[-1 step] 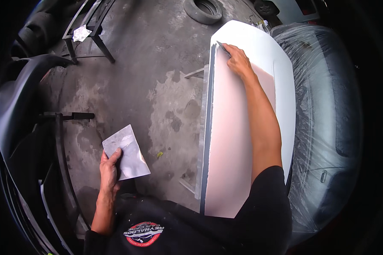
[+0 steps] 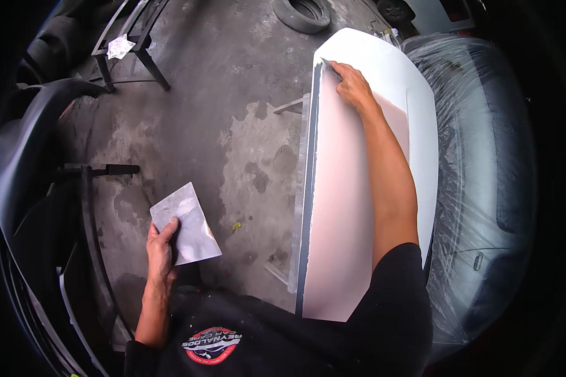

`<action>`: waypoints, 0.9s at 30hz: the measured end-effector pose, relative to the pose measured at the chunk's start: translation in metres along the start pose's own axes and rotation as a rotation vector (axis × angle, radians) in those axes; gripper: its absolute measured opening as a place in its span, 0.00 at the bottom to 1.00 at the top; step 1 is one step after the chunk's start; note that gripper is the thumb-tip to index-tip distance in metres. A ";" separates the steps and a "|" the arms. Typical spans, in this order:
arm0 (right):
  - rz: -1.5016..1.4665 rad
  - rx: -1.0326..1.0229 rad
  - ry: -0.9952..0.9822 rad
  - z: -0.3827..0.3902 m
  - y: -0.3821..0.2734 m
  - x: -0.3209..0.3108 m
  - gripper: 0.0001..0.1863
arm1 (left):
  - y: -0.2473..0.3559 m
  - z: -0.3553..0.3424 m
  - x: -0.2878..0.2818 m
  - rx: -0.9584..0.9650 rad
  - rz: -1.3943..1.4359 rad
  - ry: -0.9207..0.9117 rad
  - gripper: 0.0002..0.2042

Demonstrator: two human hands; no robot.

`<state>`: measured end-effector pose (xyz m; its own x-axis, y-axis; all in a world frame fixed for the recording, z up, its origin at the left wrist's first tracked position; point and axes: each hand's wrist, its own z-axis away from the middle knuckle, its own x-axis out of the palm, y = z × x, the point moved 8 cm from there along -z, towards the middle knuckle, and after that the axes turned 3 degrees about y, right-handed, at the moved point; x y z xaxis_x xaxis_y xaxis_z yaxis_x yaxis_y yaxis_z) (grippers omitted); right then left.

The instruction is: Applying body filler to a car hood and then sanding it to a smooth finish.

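A tire (image 2: 294, 24) lies on the grey floor (image 2: 195, 94), and clear plastic (image 2: 453, 144) drapes a car (image 2: 465, 286)

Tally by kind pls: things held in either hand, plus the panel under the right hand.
Grey rectangular flat board, left hand: 1
Small dark thin flat tool, right hand: 1
Large white-and-pink curved panel: 1
Total: 3

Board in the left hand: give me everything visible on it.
The board is a thin, flat, four-sided plate, pale grey-lilac, with whitish smears across its face and a small tan streak by its right edge. Its material can't be told. It sits turned askew in the picture, gripped at its left side by the left hand, thumb on the face, fingers going behind. It is above the floor, left of the panel and apart from it.
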<state>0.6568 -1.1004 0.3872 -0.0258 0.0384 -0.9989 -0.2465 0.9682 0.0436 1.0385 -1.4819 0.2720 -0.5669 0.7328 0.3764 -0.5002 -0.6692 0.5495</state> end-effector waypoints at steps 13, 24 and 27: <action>-0.007 -0.024 -0.318 0.175 -0.069 -0.005 0.36 | -0.026 0.045 0.004 0.017 -0.055 -0.100 0.20; -0.092 -0.015 -0.300 0.513 -0.163 -0.037 0.36 | -0.102 0.176 -0.060 0.051 -0.128 -0.247 0.20; -0.103 -0.018 -0.269 0.586 -0.175 -0.043 0.35 | -0.118 0.205 -0.076 0.060 -0.135 -0.280 0.20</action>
<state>1.2691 -1.1267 0.4130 0.2577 0.0068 -0.9662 -0.2515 0.9660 -0.0603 1.2752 -1.4332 0.3315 -0.2918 0.8256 0.4830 -0.5143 -0.5612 0.6485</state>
